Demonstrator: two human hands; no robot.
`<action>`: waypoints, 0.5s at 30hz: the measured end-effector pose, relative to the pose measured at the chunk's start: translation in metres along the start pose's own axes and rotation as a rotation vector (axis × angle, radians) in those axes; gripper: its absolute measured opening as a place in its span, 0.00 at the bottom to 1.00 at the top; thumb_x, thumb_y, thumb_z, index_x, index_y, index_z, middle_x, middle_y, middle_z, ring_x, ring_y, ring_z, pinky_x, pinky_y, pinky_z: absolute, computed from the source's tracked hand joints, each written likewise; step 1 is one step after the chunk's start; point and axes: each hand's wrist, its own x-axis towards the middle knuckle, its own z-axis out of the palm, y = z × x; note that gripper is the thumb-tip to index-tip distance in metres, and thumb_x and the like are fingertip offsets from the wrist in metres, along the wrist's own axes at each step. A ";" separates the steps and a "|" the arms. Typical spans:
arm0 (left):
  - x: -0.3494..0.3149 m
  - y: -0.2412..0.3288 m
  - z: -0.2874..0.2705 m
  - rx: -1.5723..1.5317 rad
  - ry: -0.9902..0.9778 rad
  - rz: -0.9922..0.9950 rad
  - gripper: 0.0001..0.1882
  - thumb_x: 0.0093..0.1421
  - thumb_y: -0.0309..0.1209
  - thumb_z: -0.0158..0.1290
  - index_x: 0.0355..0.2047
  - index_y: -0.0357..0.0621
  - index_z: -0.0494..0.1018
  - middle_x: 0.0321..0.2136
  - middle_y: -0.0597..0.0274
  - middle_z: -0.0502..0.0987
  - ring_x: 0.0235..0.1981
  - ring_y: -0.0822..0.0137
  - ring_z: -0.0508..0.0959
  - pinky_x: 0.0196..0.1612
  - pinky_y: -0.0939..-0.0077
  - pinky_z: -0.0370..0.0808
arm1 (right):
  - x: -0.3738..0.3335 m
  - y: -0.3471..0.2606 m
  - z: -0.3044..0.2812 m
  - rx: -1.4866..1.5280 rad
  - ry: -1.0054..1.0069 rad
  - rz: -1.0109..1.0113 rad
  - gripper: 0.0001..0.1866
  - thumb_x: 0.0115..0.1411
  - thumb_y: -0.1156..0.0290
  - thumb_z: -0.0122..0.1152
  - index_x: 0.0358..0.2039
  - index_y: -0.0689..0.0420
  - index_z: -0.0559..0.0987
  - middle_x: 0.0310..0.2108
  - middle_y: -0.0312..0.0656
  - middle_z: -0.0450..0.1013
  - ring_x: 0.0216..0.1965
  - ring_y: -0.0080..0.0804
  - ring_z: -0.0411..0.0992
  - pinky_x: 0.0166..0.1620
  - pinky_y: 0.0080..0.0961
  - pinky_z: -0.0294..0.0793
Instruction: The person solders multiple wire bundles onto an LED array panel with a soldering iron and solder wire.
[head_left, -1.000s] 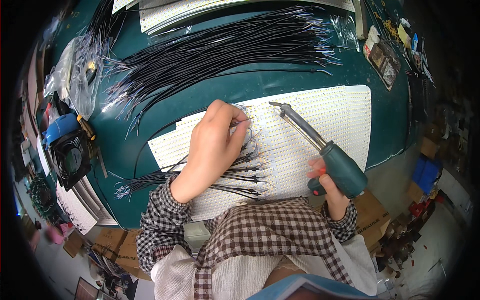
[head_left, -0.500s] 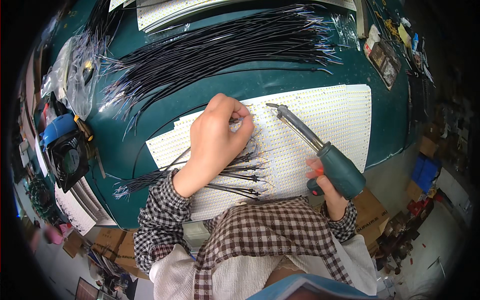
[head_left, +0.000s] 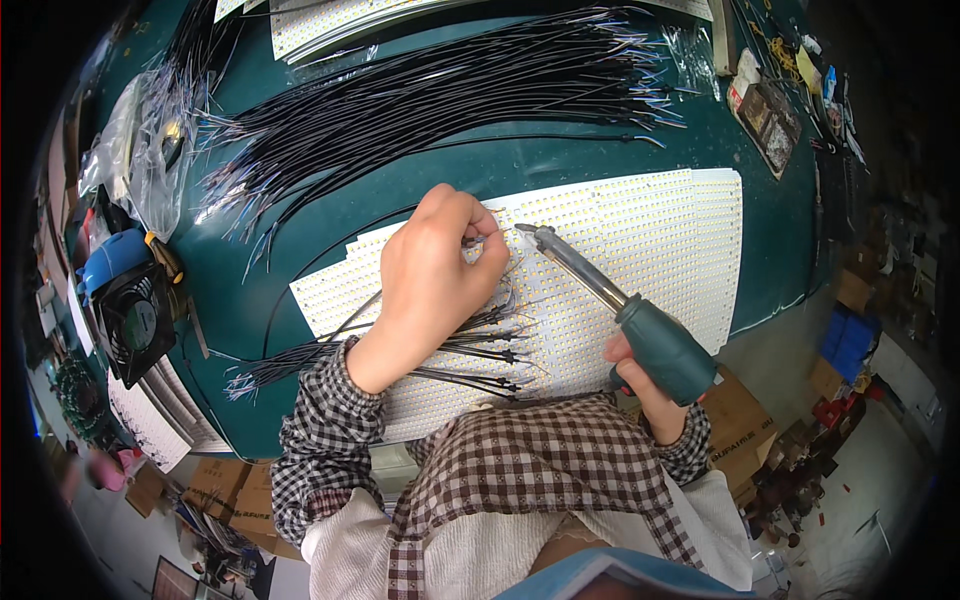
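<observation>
My left hand (head_left: 435, 275) rests over the white LED boards (head_left: 650, 240), thumb and forefinger pinched on the end of a black cable (head_left: 292, 285). The cable curves away to the left from behind the hand; its gripped tip is mostly hidden by the fingers. My right hand (head_left: 648, 388) grips a soldering iron (head_left: 668, 345) with a dark green handle. Its tip points left and sits just right of the pinched fingers, close to the board; whether it touches is hard to tell. Below my left fingers, several black cables (head_left: 485, 354) lie with their ends along the boards.
Across the back of the green table (head_left: 545, 158) lies a large bundle of black cables (head_left: 450, 95). More LED boards (head_left: 385, 22) are stacked behind it. On the left stand a small black fan (head_left: 137, 322) and a plastic bag (head_left: 150, 160). A worn solder tray (head_left: 768, 125) lies at right.
The soldering iron has moved left and slightly down in my right hand, its tip now nearer the left fingertips. My left hand has stayed nearly still.
</observation>
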 end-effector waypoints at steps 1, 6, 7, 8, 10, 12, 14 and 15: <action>0.000 0.000 0.000 0.000 0.000 -0.001 0.07 0.45 0.24 0.59 0.22 0.42 0.70 0.23 0.61 0.72 0.21 0.62 0.75 0.23 0.70 0.71 | 0.001 -0.002 0.001 -0.008 -0.005 -0.003 0.27 0.49 0.81 0.67 0.50 0.71 0.69 0.32 0.45 0.77 0.34 0.27 0.76 0.39 0.23 0.76; 0.001 0.002 -0.002 -0.012 -0.009 -0.022 0.07 0.45 0.24 0.59 0.21 0.42 0.70 0.23 0.61 0.72 0.21 0.62 0.75 0.23 0.70 0.71 | -0.001 -0.006 0.006 0.020 0.051 0.034 0.28 0.49 0.81 0.67 0.51 0.71 0.69 0.31 0.44 0.77 0.33 0.27 0.76 0.39 0.22 0.76; 0.000 0.002 -0.002 -0.012 -0.009 -0.023 0.07 0.45 0.24 0.59 0.21 0.42 0.70 0.23 0.61 0.72 0.21 0.62 0.75 0.23 0.70 0.71 | -0.002 -0.005 0.006 0.026 0.060 0.047 0.28 0.49 0.81 0.68 0.51 0.71 0.69 0.31 0.44 0.77 0.33 0.27 0.76 0.39 0.22 0.76; 0.000 0.002 -0.001 -0.012 0.000 -0.020 0.07 0.44 0.24 0.59 0.21 0.42 0.70 0.23 0.61 0.72 0.21 0.62 0.75 0.23 0.70 0.71 | -0.001 -0.005 0.006 0.026 0.059 0.048 0.28 0.49 0.81 0.68 0.51 0.71 0.69 0.31 0.44 0.77 0.33 0.27 0.76 0.39 0.22 0.76; 0.000 0.002 -0.001 -0.014 0.006 -0.017 0.07 0.44 0.24 0.59 0.21 0.42 0.70 0.23 0.61 0.72 0.21 0.62 0.76 0.23 0.70 0.71 | -0.001 -0.004 0.005 0.035 0.056 0.058 0.28 0.49 0.81 0.68 0.51 0.71 0.69 0.31 0.44 0.77 0.33 0.27 0.77 0.40 0.22 0.76; 0.000 0.002 0.000 -0.020 0.013 -0.018 0.07 0.44 0.24 0.59 0.21 0.42 0.70 0.23 0.61 0.72 0.21 0.62 0.76 0.23 0.70 0.71 | -0.001 -0.004 0.006 0.028 0.058 0.051 0.28 0.49 0.80 0.68 0.51 0.71 0.69 0.30 0.44 0.77 0.33 0.27 0.77 0.40 0.22 0.76; 0.000 0.002 -0.001 -0.021 0.013 -0.018 0.07 0.44 0.23 0.59 0.21 0.42 0.70 0.23 0.61 0.72 0.21 0.62 0.76 0.23 0.70 0.71 | 0.000 -0.005 0.006 0.023 0.058 0.043 0.28 0.49 0.80 0.68 0.51 0.71 0.69 0.30 0.44 0.77 0.33 0.26 0.77 0.40 0.22 0.76; 0.000 0.002 -0.001 -0.023 0.014 -0.017 0.07 0.44 0.23 0.59 0.21 0.42 0.70 0.23 0.61 0.72 0.21 0.62 0.76 0.23 0.70 0.71 | 0.000 -0.006 0.006 0.015 0.056 0.051 0.28 0.49 0.80 0.68 0.51 0.71 0.69 0.30 0.44 0.77 0.33 0.26 0.77 0.40 0.22 0.76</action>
